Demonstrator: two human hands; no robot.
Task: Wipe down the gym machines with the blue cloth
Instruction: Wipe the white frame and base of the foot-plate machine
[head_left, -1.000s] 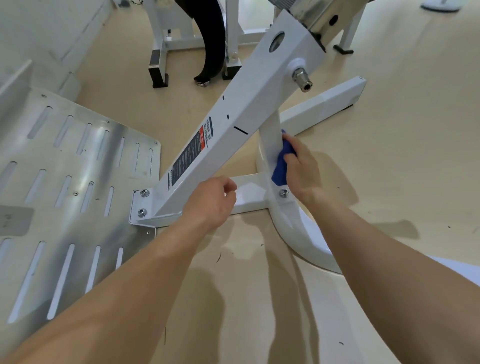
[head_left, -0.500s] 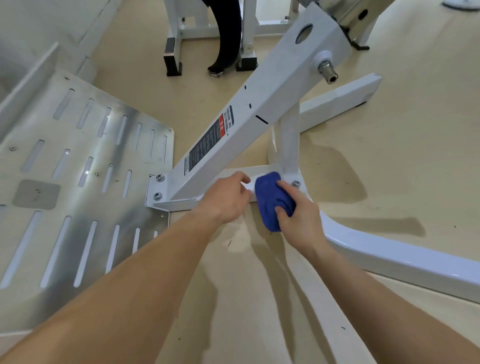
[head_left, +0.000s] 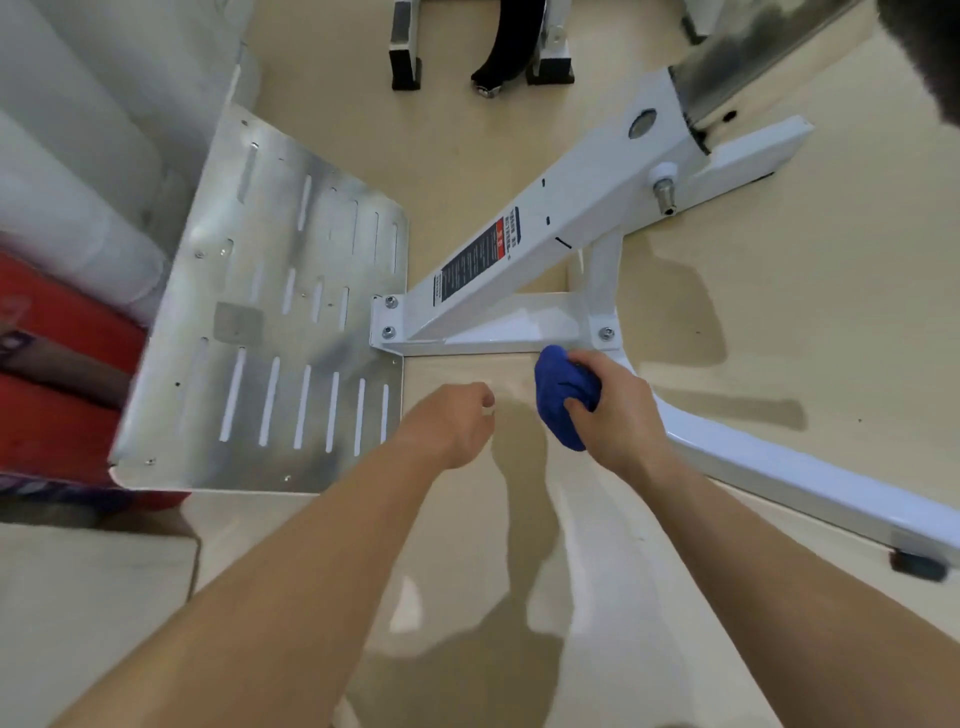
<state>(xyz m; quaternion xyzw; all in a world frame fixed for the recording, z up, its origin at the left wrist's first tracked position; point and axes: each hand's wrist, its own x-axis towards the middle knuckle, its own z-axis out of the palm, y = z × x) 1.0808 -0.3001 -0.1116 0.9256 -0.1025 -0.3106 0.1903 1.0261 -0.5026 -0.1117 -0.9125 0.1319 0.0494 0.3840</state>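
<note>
The blue cloth (head_left: 563, 395) is bunched in my right hand (head_left: 615, 410), which grips it just in front of the white machine frame's low cross bar (head_left: 498, 325). A slanted white beam (head_left: 550, 234) with a black and red label rises from that bar to the upper right. My left hand (head_left: 457, 421) hovers over the floor to the left of the cloth, fingers loosely curled and holding nothing. It touches no part of the frame.
A slotted metal footplate (head_left: 270, 322) lies to the left, bolted to the frame. Red padding (head_left: 57, 374) and a white wall sit at the far left. A curved white base leg (head_left: 779, 467) runs off to the lower right. Another machine's feet (head_left: 405, 57) stand at the top.
My left hand has let go of the frame and pulled back over the floor. My right hand with the cloth has come down off the upright post to the front of the cross bar.
</note>
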